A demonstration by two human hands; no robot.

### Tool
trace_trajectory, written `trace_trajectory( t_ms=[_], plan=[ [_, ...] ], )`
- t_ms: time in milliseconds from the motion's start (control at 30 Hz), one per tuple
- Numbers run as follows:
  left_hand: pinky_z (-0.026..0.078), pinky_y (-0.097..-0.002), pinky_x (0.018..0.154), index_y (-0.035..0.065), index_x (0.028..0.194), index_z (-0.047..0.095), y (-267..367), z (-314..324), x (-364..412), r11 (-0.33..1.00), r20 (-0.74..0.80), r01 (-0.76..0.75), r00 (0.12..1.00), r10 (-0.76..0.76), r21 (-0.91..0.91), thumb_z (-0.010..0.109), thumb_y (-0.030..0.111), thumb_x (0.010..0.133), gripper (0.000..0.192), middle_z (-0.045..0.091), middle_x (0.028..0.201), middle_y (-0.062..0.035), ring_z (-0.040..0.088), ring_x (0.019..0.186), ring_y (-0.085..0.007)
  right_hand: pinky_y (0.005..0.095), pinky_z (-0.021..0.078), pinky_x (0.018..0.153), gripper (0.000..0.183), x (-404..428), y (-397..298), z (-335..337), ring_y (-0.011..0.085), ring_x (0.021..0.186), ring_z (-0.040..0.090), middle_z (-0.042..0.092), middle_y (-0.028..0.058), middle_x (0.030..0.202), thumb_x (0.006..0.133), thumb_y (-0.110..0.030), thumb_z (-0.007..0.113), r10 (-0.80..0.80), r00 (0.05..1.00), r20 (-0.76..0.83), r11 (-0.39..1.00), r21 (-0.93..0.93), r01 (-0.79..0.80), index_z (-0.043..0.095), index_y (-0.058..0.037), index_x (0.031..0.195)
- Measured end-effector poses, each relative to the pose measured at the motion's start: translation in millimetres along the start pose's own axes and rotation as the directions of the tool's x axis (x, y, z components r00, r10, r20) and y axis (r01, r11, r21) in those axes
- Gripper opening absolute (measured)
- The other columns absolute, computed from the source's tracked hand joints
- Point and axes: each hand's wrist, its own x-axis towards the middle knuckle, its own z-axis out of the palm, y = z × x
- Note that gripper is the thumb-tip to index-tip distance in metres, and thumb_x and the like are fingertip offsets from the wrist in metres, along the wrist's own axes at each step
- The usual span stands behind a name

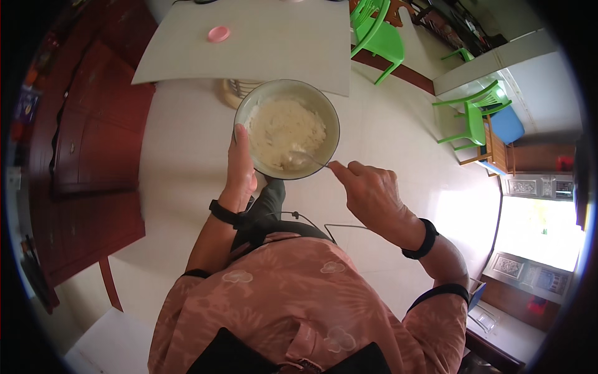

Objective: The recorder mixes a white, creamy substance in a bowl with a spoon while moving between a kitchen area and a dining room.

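Observation:
A round, pale bowl (329,135) with a dark rim is held up in front of me, off the table. Inside it lies a thick, lumpy, cream-coloured mixture (285,126). My left hand (242,161) grips the bowl's left side, its thumb over the rim and the other fingers hidden beneath. My right hand (371,194) holds a metal spoon (306,156) by the handle at the bowl's lower right edge. The spoon's bowl dips into the mixture near the lower side.
A pale table (280,46) with a pink lid (218,34) stands ahead. To the left is a red wooden cabinet (103,126). Green plastic chairs (380,39) stand at the right, near a wooden folding chair (496,145). A thin cable (299,215) hangs at my waist.

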Motion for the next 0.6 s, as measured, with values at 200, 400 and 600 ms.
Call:
trace_trajectory(
  t_ms=[200, 400, 600],
  plan=[
    [0.034, -0.0337, 0.096, 0.0003, 0.129, 0.031, -7.6, 37.9, 60.0, 0.988, 0.114, 0.127, 0.987, -0.116, -0.093, 0.035, 0.046, 0.092, 0.059, 0.044, 0.125, -0.0133, 0.042, 0.116, -0.022, 0.0395, 0.0423, 0.047, 0.042, 71.9, 69.6, 22.6, 0.0286, 0.057, 0.056, 0.055, 0.0079, 0.069, 0.066, 0.004, 0.05, 0.037, 0.994, -0.098, 0.999, 0.003, -0.036, 0.055, -0.0096, 0.105],
    [0.034, -0.0332, 0.096, -0.002, 0.13, 0.03, -4.8, 71.1, 127.7, 0.995, 0.118, 0.061, 0.992, -0.051, -0.082, 0.035, 0.044, 0.092, 0.06, 0.04, 0.128, -0.0137, 0.041, 0.116, -0.0219, 0.0435, 0.0458, 0.056, 0.036, 132.6, 119.9, -10.9, 0.0331, 0.069, 0.06, 0.061, 0.0107, 0.075, 0.079, -0.009, 0.05, 0.258, 0.964, 0.066, 0.953, 0.144, -0.265, 0.051, -0.0135, 0.114],
    [0.032, -0.0336, 0.098, -0.0019, 0.131, 0.028, -12.9, 85.4, 187.0, 0.997, -0.02, -0.017, 1.0, 0.015, -0.079, 0.036, 0.046, 0.092, 0.062, 0.038, 0.129, -0.0136, 0.04, 0.117, -0.0222, 0.039, 0.0494, 0.069, 0.031, 228.5, 242.8, -10.9, 0.0308, 0.076, 0.062, 0.065, 0.0118, 0.083, 0.081, -0.04, 0.057, 0.34, 0.938, -0.065, 0.905, 0.294, -0.308, 0.065, -0.0131, 0.093]
  ],
)
